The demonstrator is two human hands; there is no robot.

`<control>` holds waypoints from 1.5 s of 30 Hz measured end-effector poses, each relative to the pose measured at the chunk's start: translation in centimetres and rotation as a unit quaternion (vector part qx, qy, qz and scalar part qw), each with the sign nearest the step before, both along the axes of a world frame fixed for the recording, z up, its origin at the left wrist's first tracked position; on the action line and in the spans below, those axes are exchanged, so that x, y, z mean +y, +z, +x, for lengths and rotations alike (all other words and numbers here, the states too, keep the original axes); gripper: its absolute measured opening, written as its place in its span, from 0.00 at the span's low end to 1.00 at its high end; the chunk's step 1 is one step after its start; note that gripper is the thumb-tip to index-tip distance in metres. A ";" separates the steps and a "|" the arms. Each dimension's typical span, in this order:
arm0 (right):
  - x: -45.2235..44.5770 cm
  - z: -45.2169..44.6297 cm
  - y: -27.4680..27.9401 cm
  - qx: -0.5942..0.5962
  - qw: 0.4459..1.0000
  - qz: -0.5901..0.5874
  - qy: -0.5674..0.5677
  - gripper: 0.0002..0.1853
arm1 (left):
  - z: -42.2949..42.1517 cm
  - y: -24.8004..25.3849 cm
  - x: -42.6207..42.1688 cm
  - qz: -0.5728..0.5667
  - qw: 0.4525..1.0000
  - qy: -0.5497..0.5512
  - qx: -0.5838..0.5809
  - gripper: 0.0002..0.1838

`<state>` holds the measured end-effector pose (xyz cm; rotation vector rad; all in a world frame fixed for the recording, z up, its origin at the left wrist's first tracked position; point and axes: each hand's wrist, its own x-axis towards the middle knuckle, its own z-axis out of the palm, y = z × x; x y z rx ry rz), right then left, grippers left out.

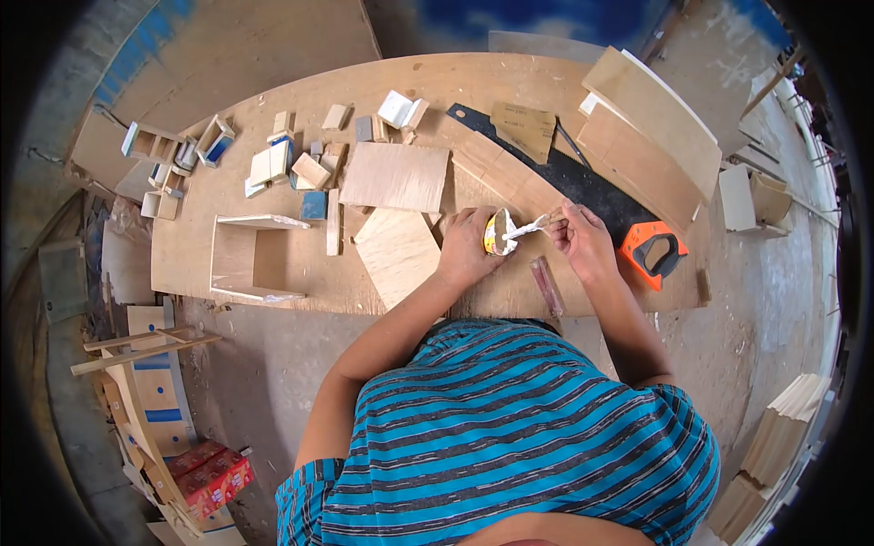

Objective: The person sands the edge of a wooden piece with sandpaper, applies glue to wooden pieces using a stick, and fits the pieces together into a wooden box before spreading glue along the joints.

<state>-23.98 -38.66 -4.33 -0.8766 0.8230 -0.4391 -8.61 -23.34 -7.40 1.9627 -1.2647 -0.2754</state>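
Observation:
My left hand (467, 244) is wrapped round a small yellow can (492, 235) with white stuff smeared on its rim, tilted toward the right. Between the fingers of my right hand (583, 238) is a thin stick (549, 219), its near part coated in white. White material stretches from the stick to the can's mouth. Just below my right hand lies a reddish, clear-looking bar (547, 286) on the table. Left of my left hand rests a pale angular plywood piece (397, 257). A handsaw with an orange handle (628, 255) lies right of my right hand.
On the wooden table (309, 109) stand an open plywood box (259, 259) and several small wood blocks (269, 164). A sheet of sandpaper (523, 127) lies over the saw blade. Plywood boards (651, 136) lean at the right. A red carton (217, 478) sits on the floor, lower left.

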 end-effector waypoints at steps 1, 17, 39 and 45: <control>0.3 0.0 0.4 0.007 0.999 -0.051 0.013 0.13 | 0.1 -0.2 0.0 -0.003 1.000 -0.002 0.000 0.32; 1.4 -0.3 2.0 -0.002 0.981 -0.191 0.026 0.15 | 0.2 -0.7 0.1 -0.026 1.000 0.007 -0.001 0.35; 4.3 1.0 5.4 0.009 0.749 -0.638 0.180 0.06 | 0.4 -1.2 0.3 -0.104 0.992 -0.056 0.037 0.27; 4.3 1.6 4.7 0.018 0.652 -0.732 0.195 0.05 | 0.1 -0.6 0.6 -0.100 0.985 -0.052 0.129 0.27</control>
